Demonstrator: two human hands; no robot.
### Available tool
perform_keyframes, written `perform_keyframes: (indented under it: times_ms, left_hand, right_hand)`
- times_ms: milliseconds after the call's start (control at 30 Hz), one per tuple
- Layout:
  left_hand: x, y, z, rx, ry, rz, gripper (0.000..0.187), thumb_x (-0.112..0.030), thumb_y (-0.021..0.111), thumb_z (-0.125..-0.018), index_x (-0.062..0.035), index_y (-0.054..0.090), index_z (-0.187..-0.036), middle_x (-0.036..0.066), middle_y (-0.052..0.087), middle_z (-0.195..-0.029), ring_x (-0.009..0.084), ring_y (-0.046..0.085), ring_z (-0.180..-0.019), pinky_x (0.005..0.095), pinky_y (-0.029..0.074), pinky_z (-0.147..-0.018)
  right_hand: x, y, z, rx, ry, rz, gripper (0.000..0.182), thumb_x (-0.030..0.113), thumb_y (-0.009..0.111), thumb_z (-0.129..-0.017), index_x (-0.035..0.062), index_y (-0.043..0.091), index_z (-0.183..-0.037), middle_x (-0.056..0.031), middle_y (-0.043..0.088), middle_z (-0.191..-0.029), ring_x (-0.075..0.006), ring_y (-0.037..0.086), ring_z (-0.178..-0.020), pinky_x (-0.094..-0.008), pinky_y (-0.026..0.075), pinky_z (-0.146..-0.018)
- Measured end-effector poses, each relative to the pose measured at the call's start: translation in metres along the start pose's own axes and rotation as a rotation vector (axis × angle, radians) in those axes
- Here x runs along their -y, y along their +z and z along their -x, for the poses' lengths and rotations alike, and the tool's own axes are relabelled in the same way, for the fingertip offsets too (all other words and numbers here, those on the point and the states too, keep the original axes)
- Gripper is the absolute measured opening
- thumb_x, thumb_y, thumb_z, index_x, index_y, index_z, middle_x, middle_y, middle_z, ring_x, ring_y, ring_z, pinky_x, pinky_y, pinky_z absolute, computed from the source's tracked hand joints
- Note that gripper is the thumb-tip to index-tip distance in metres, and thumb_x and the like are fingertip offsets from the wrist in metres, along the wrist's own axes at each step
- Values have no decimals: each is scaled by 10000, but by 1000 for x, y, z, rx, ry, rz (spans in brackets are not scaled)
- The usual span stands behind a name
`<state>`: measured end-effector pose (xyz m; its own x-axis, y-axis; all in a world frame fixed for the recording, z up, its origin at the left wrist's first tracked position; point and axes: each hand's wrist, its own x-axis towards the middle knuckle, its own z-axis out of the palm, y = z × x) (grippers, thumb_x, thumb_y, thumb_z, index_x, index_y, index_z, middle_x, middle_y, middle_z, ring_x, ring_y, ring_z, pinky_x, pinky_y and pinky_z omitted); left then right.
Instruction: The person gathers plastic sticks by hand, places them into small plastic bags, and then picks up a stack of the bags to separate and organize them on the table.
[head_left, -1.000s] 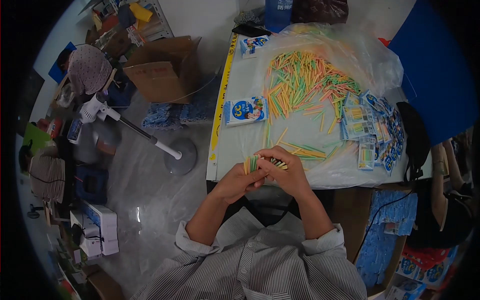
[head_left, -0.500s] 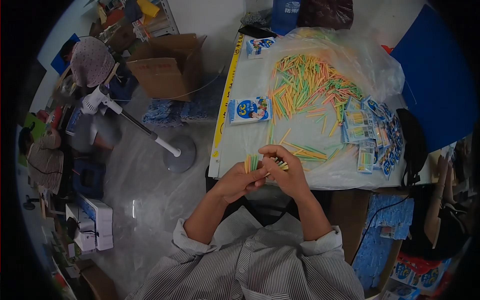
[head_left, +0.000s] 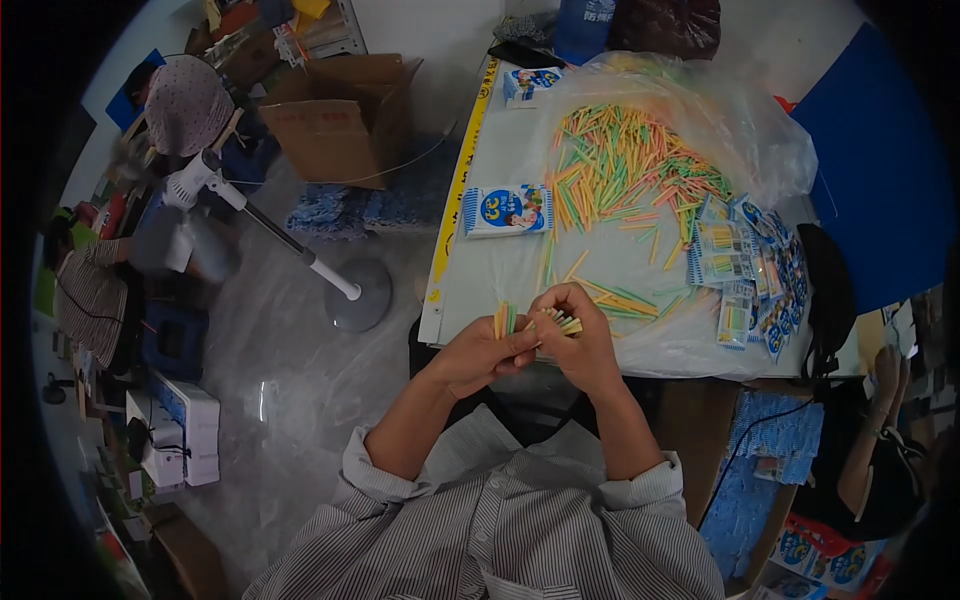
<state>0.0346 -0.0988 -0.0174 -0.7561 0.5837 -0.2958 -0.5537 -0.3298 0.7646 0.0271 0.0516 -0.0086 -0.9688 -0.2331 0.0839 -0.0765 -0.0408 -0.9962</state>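
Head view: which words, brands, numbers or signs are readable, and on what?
"防", next character unclear: blue upright container.
"CC", probably: blue and white rectangular plastic packet.
Black characters, long yellow strip: too small.
Red print, brown cardboard box: too blurred.
Lettering, farther blue plastic packet, heaped plastic packets and blue printed packaging at lower right: too small or blurred.

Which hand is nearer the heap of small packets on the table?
The right. The right hand is left of the heap of small packets and lower in the view; the left hand is farther left, beyond the right one.
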Motion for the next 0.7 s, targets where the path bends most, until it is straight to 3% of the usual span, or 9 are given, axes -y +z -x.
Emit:
perform_keyframes:
  times_ms: [167, 267, 367, 533, 667, 700]
  left_hand:
    - [5, 1, -1, -2, 17, -26, 181, -244, 492, -857, -65, 508, -832, -23, 458, -657, 19, 360, -519, 139, 248, -417]
    - [10, -1, -4, 1, 9, -33, 176, -242, 494, -856, -68, 512, -830, -19, 458, -656, 25, 366, -521, 144, 247, -416]
    - [6, 1, -3, 16, -5, -8, 183, -238, 500, -853, -58, 514, -823, -15, 462, -661, 30, 370, -521, 149, 255, -415]
    - [5, 1, -5, 48, -46, 49, 184, -226, 502, -852, -45, 522, -828, -8, 470, -678, 32, 379, -542, 145, 264, -423]
    - [1, 7, -4, 56, -57, 78, 174, -208, 500, -853, -36, 528, -850, 0, 478, -698, 33, 389, -563, 140, 274, -438]
    - [4, 4, -4, 55, -56, 80, 174, -208, 500, -853, -36, 528, -850, 0, 478, -698, 33, 389, -563, 140, 274, -438]
  right_hand:
    - [7, -2, -3, 29, 105, -73, 172, 67, 564, -744, 2, 548, -902, -26, 521, -744, -90, 502, -700, -215, 413, -631]
    - [5, -4, -3, 83, 21, 107, 183, 62, 572, -739, 1, 545, -910, -29, 524, -760, -88, 500, -703, -217, 411, -630]
    - [3, -5, -1, 64, 44, 51, 187, 69, 574, -747, 0, 543, -918, -26, 523, -772, -80, 504, -685, -206, 418, -607]
    - [12, -6, 2, 85, 286, -345, 174, 85, 570, -764, 6, 548, -916, -15, 512, -772, -62, 511, -657, -177, 428, -565]
    - [14, -7, -1, 78, 217, -168, 172, 79, 564, -764, 3, 542, -917, -19, 511, -766, -53, 503, -647, -177, 422, -551]
    - [10, -6, -2, 92, 153, -74, 158, 82, 543, -785, 14, 534, -928, 1, 502, -702, -31, 480, -580, -158, 373, -486]
